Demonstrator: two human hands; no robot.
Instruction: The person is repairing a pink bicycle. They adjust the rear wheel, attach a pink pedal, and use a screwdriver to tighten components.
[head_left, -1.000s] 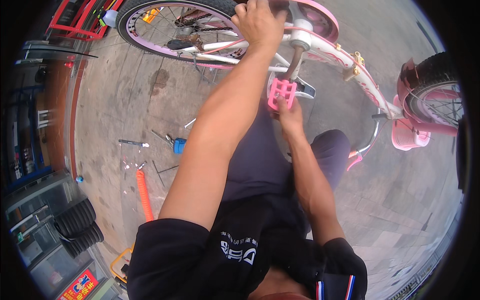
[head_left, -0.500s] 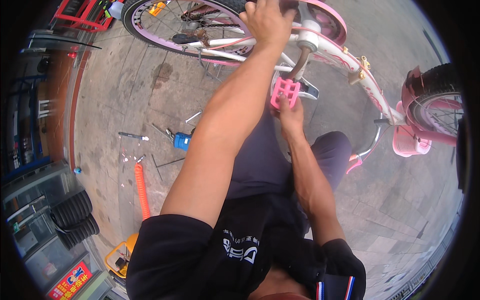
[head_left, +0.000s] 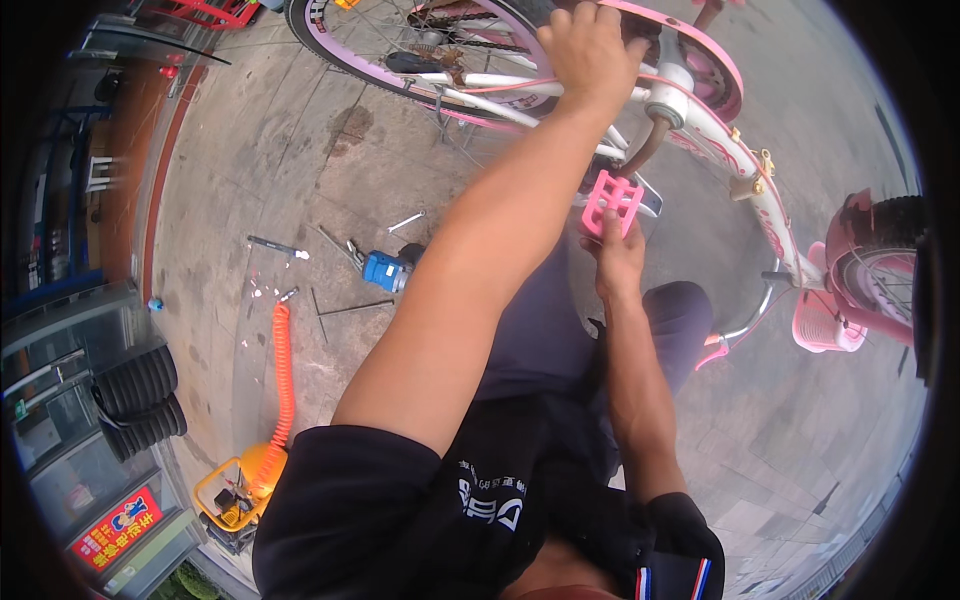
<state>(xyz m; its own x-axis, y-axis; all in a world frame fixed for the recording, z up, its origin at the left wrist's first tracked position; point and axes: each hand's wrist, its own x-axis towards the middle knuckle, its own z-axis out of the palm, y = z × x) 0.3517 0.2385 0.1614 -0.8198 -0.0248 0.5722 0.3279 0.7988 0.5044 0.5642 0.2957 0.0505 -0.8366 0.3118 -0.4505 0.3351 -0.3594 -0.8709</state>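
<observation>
A pink and white bicycle [head_left: 705, 145] lies upside down, its handlebar low and its wheels raised. My right hand [head_left: 620, 258] is closed on the pink pedal [head_left: 612, 204], thumb against its near face. That pedal is on a brown, rusty-looking crank arm [head_left: 648, 148] at the bottom bracket. Farther up, my left hand [head_left: 592, 58] curls its fingers down beside the pink chain guard [head_left: 735, 85]. What those fingers grip is hidden behind the hand. The rear wheel [head_left: 345, 65], with a lilac rim, is left of it.
On the paving to the left lie a wrench [head_left: 407, 221], a blue power tool [head_left: 383, 271], a dark pen-like tool [head_left: 275, 246] and a thin T-shaped bar [head_left: 350, 308]. An orange coiled hose [head_left: 284, 370] runs to a yellow compressor [head_left: 232, 492]. Black tires [head_left: 140, 390] stand by the shopfront.
The whole view has shifted, so the bicycle and both hands appear farther right. My right hand keeps its hold on the pedal, and my left stays by the chain guard.
</observation>
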